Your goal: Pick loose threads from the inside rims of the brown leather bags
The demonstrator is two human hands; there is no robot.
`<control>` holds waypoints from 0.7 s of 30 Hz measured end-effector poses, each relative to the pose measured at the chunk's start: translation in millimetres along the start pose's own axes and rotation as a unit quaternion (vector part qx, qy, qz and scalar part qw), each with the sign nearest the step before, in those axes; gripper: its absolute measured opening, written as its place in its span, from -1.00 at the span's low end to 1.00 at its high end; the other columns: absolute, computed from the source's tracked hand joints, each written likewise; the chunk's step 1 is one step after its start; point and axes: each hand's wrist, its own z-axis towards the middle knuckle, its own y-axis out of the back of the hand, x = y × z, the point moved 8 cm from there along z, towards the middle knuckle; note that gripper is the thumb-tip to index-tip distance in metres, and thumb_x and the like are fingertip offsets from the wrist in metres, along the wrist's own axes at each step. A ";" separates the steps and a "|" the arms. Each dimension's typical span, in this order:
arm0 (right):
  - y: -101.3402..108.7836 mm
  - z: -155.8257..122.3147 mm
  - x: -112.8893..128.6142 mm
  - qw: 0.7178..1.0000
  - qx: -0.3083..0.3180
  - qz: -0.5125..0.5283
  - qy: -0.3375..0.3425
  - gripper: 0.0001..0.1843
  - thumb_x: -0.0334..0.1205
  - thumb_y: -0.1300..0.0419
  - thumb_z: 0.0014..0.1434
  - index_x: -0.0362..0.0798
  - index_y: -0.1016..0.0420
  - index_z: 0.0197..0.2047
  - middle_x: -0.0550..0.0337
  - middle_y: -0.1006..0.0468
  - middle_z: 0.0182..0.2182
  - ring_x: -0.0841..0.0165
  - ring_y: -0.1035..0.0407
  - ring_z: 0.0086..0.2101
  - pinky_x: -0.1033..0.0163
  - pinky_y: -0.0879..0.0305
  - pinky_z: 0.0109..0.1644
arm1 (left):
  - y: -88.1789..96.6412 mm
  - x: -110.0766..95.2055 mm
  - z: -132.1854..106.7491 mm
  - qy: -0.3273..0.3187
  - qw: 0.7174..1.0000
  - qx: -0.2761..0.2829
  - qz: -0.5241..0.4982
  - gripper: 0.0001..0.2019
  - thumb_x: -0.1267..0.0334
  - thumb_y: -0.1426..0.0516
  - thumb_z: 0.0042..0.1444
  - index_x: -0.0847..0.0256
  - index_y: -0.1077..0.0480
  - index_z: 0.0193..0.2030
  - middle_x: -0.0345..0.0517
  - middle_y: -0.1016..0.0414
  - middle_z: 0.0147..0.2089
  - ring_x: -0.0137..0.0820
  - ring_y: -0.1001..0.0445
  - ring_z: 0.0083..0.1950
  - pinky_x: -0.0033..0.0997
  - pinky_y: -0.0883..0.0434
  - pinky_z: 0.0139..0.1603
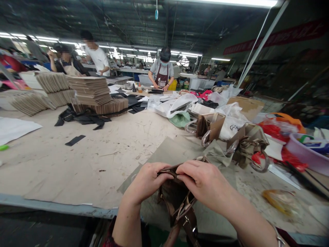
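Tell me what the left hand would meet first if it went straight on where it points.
Probably the right hand: the left hand points rightwards along the top edge of the dark brown leather bag, where both hands almost meet.

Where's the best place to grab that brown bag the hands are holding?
Probably its top rim, from above, one hand at each end. The brown bag sits opening-up at the table edge, where the left hand and right hand pinch it. The buckled straps below dangle loose.
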 end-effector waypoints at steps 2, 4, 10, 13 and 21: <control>0.4 0.4 2.6 1.000 0.001 -0.009 0.003 -0.88 -0.33 -0.14 0.25 0.04 -0.49 -0.21 0.26 -0.54 -0.32 0.40 -0.40 -0.29 0.31 -0.22 -0.22 | -0.1 -0.4 0.5 -0.002 1.000 0.001 0.005 -0.73 0.34 -0.12 0.13 0.02 -0.55 -0.08 -0.21 -0.62 -0.15 -0.31 -0.53 -0.12 -0.43 -0.39 -0.07; -1.6 0.7 5.4 1.000 0.004 -0.020 0.012 -0.83 -0.33 -0.17 0.23 0.06 -0.50 -0.13 0.24 -0.55 -0.28 0.38 -0.41 -0.26 0.30 -0.24 -0.19 | -0.3 -0.6 0.8 0.000 1.000 0.001 0.008 -0.74 0.35 -0.12 0.13 0.02 -0.55 -0.09 -0.22 -0.62 -0.16 -0.32 -0.53 -0.13 -0.45 -0.39 -0.09; -11.1 3.2 8.4 0.998 0.018 -0.046 0.027 -0.79 -0.37 -0.12 0.24 0.03 -0.58 -0.20 0.22 -0.55 -0.33 0.41 -0.41 -0.32 0.31 -0.23 -0.24 | -1.2 -0.6 0.0 -0.002 1.000 0.001 0.000 -0.70 0.33 -0.11 0.14 0.04 -0.53 -0.01 -0.17 -0.62 -0.09 -0.29 -0.54 -0.08 -0.41 -0.40 -0.05; -12.7 4.1 4.0 0.997 0.037 -0.060 0.006 -0.80 -0.37 -0.13 0.22 0.03 -0.59 -0.29 0.26 -0.53 -0.40 0.43 -0.38 -0.38 0.31 -0.17 -0.31 | -1.8 1.4 -0.3 -0.006 1.000 0.002 0.000 -0.71 0.30 -0.14 0.15 0.02 -0.52 0.00 -0.19 -0.61 -0.07 -0.30 -0.54 -0.07 -0.41 -0.40 -0.03; -12.0 4.0 -6.5 0.996 0.054 -0.063 -0.039 -0.79 -0.31 -0.12 0.25 0.00 -0.53 -0.39 0.27 -0.54 -0.43 0.42 -0.39 -0.40 0.28 -0.08 -0.35 | -4.0 4.0 0.3 -0.012 1.000 0.009 0.002 -0.74 0.18 -0.10 0.22 0.00 -0.53 0.00 -0.16 -0.61 -0.05 -0.28 -0.54 -0.06 -0.37 -0.40 -0.03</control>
